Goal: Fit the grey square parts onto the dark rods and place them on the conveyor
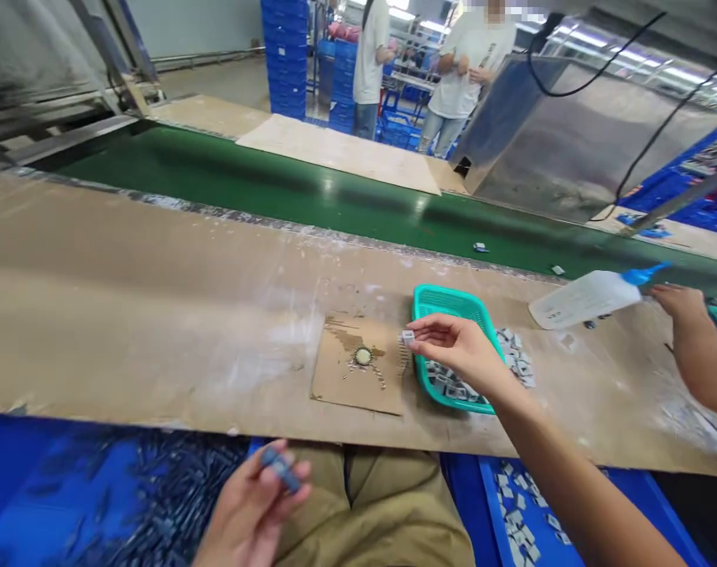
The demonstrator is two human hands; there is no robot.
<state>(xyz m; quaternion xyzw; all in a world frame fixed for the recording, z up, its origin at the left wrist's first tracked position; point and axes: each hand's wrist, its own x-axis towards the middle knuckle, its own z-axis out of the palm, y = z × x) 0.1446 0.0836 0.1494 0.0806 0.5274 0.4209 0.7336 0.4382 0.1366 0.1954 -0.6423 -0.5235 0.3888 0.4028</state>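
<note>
My left hand [255, 504] is closed on a small dark blue plastic piece [280, 470], held above my lap near the table's front edge. Between the thumb and fingertips of my right hand [453, 344] is a small white and grey block [407, 338], just off the left rim of a teal plastic basket [447, 295]. More of these blocks lie inside the basket and in a pile [515, 358] at its right. Left of my right hand, a cardboard square [340, 386] carries a small round cream-coloured piece [363, 356] with wet brown stains around it.
A squeeze bottle [588, 299] with a blue nozzle leans at the right, near another person's hand [681, 303]. Beyond the table runs a green conveyor belt [246, 185]. Blue bins hold dark pieces [175, 504] at left and white-grey blocks [518, 528] at right. Two people stand behind.
</note>
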